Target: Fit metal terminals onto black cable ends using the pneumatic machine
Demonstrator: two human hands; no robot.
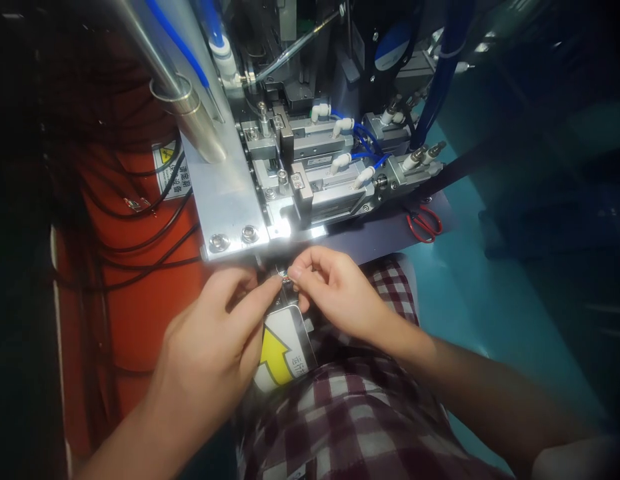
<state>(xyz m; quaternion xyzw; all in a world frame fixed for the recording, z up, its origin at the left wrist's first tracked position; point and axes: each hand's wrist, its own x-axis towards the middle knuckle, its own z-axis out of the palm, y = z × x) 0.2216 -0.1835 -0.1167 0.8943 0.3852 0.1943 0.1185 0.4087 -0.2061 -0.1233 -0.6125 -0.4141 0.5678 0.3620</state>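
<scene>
My left hand [217, 327] is closed, its thumb and forefinger reaching to a small bunch of thin coloured wires [286, 276]. From the other side, my right hand [335, 287] pinches the same wires between thumb and fingertips. Both sets of fingertips nearly meet at the front edge of a metal machine, over a narrow dark fixture [289, 293]. The fingers cover most of the wires, and where they lead is hidden. Just below the hands is a white plate with a yellow arrow [275, 353].
Pneumatic cylinders [335, 193] with white fittings and blue tubes stand behind the hands. A steel post [190, 120] rises from a metal plate [230, 200] at left. Black cables [135, 250] lie over an orange surface [140, 320]. Red-handled scissors [424, 223] lie at right.
</scene>
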